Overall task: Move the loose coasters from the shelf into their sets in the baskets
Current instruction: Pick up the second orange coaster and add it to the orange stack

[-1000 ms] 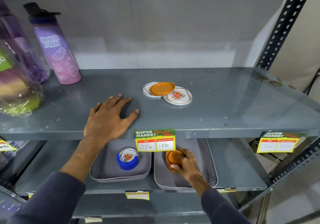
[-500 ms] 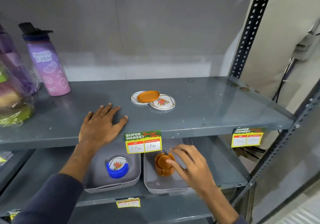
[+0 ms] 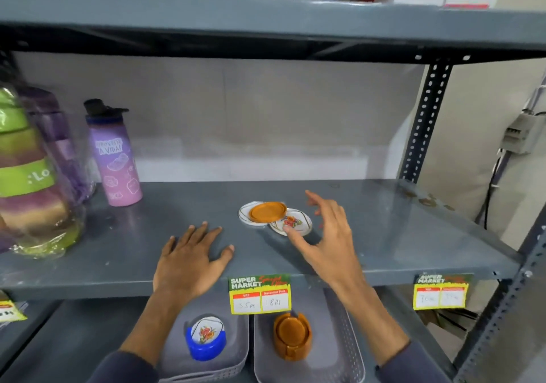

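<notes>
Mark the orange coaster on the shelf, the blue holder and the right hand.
orange coaster (image 3: 267,211), head view, middle of its top face
blue holder (image 3: 206,348), head view, front wall
right hand (image 3: 331,234), head view, back of the hand

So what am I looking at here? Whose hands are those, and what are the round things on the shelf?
The picture comes from a camera worn on a person's head, so you see what they see: their own two hands and a shop shelf. The left hand lies flat on the grey shelf. The right hand is open, holding nothing, reaching towards three loose coasters: an orange coaster lying on top of two white flowered coasters. Below are two grey baskets. The left basket has a blue holder with a flowered coaster in it. The right basket has an orange holder with orange coasters. A purple bottle stands further left on the shelf.
</notes>
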